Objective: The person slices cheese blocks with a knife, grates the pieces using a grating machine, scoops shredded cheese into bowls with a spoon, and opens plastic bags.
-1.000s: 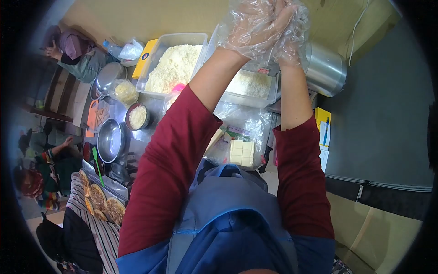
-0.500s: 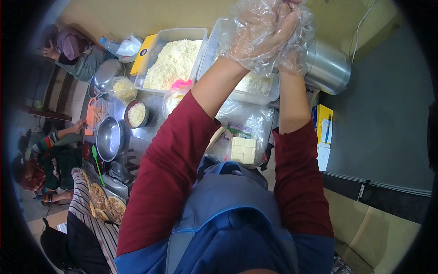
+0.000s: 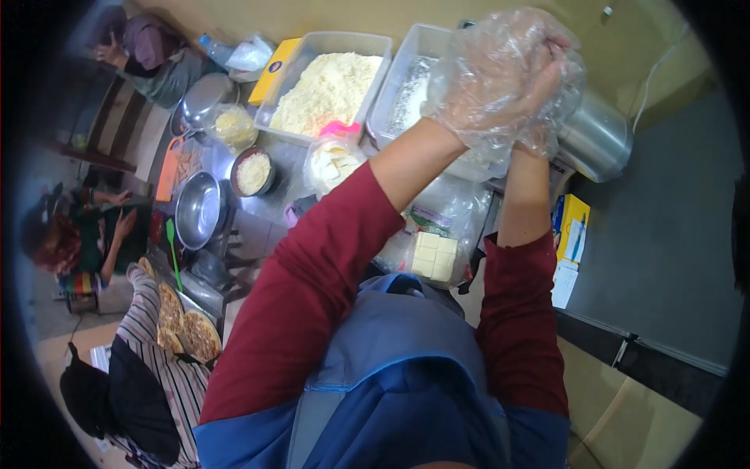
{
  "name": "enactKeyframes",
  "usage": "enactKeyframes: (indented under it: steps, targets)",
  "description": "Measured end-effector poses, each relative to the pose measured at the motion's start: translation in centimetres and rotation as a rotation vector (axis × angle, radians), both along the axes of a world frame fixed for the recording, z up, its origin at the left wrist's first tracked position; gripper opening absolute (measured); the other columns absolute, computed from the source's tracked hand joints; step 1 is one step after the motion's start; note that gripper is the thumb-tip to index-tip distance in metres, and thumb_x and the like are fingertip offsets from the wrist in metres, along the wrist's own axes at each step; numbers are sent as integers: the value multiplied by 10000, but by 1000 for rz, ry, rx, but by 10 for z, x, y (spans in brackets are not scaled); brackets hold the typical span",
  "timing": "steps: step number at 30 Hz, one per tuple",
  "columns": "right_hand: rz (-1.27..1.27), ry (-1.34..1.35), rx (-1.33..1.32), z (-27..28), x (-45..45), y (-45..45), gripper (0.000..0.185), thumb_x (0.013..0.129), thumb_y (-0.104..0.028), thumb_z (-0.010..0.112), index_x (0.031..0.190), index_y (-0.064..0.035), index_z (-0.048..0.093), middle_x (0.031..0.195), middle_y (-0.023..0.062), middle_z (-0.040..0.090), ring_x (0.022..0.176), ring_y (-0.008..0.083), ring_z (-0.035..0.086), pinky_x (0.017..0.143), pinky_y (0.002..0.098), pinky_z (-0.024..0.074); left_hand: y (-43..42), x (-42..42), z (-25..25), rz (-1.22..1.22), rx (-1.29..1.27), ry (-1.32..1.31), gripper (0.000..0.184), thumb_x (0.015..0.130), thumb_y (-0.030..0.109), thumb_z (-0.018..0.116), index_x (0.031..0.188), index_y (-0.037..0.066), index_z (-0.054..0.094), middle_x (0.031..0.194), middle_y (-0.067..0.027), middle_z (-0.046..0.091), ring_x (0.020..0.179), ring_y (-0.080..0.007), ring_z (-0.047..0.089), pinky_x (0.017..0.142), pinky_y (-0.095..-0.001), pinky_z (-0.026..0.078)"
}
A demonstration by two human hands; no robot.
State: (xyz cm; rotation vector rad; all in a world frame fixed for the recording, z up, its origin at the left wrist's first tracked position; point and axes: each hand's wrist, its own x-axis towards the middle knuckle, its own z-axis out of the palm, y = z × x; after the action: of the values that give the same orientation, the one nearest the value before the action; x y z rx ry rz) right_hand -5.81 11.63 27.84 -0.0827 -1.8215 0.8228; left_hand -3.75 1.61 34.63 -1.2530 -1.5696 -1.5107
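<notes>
Both of my hands wear loose clear plastic gloves and are raised together above the right-hand plastic bin [image 3: 494,166]. My left hand [image 3: 488,86] presses its palm side against my right hand [image 3: 551,105], with the fingers of both curled in toward each other. Whatever lies between the palms, if anything, is hidden by the fingers and crumpled plastic. White powder [image 3: 414,94] shows in the bin beneath. Closer to my body, a scored white block [image 3: 434,256] rests on clear plastic wrapping [image 3: 469,205].
Left stands another bin [image 3: 383,86] of crumbly pale flour [image 3: 328,90] with a pink scoop [image 3: 340,129]. Around it are a bowl of white shreds [image 3: 254,173], a steel bowl [image 3: 199,209], and topped flatbreads [image 3: 201,336]. A metal canister [image 3: 601,141] stands right. Several people are at left.
The view has shifted, so the table's things sit further right. My hands remain pressed together, a little lower in the picture. A person at left has drawn a hand back from the orange board.
</notes>
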Motion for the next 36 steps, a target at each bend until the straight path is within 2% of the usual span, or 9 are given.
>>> enactKeyframes:
  steps: [2,4,7,11,14,16,27,32,36]
  targets:
    - [8,5,-29,-2,-1,-2,307,938,-263,518,1174,-73,567,1042,128,630,959,297,590,842,398,444,-2,1,-4,102,-33,4,189,805,171,631,976,94,613,942,-109,627,878,-313,604,775,-411,475]
    - [12,9,-27,-1,4,-1,297,938,-263,514,1157,-69,569,1032,129,630,954,297,590,842,399,444,2,1,-8,123,92,81,170,752,163,654,902,116,589,903,-92,606,849,-304,594,755,-415,466]
    - [15,18,-22,-3,13,-1,284,939,-262,509,1130,-62,572,1018,130,629,947,297,590,842,400,446,1,-1,-16,77,-19,35,198,817,142,647,995,62,610,926,-119,638,869,-291,618,787,-380,474]
    - [28,19,-23,-4,21,-3,270,939,-261,502,1095,-54,575,1000,131,628,936,296,591,842,401,447,3,1,-22,69,67,37,181,772,114,656,931,67,584,889,-119,610,840,-296,599,754,-388,456]
    - [38,15,-28,-6,25,-5,263,939,-260,496,1069,-47,578,986,132,627,929,296,591,842,402,448,-1,7,-26,97,39,19,194,772,115,649,946,69,576,921,-119,599,868,-314,582,772,-400,444]
    - [48,10,-24,-8,27,-6,259,939,-260,492,1051,-43,580,976,133,626,924,296,591,842,403,449,-1,8,-29,124,30,7,208,744,165,652,937,117,589,955,-96,598,942,-312,576,836,-422,453]
    - [102,11,-40,-12,38,-8,266,941,-258,472,955,-20,590,925,137,623,895,294,592,842,407,453,-8,22,-47,181,24,-21,208,749,195,654,934,132,585,1008,-100,576,1013,-300,560,919,-455,402]
    - [127,8,-46,-15,40,-9,282,941,-257,463,911,-9,594,902,139,622,882,294,592,843,408,455,-15,24,-46,96,-40,-95,230,757,225,646,957,136,573,1036,-109,569,1035,-302,547,956,-483,372]
    - [145,2,-41,-16,43,-10,299,942,-256,456,876,0,598,883,141,621,872,293,592,843,409,456,-13,23,-49,124,-30,-93,237,764,236,634,970,138,570,1030,-114,568,1035,-308,544,963,-487,361]
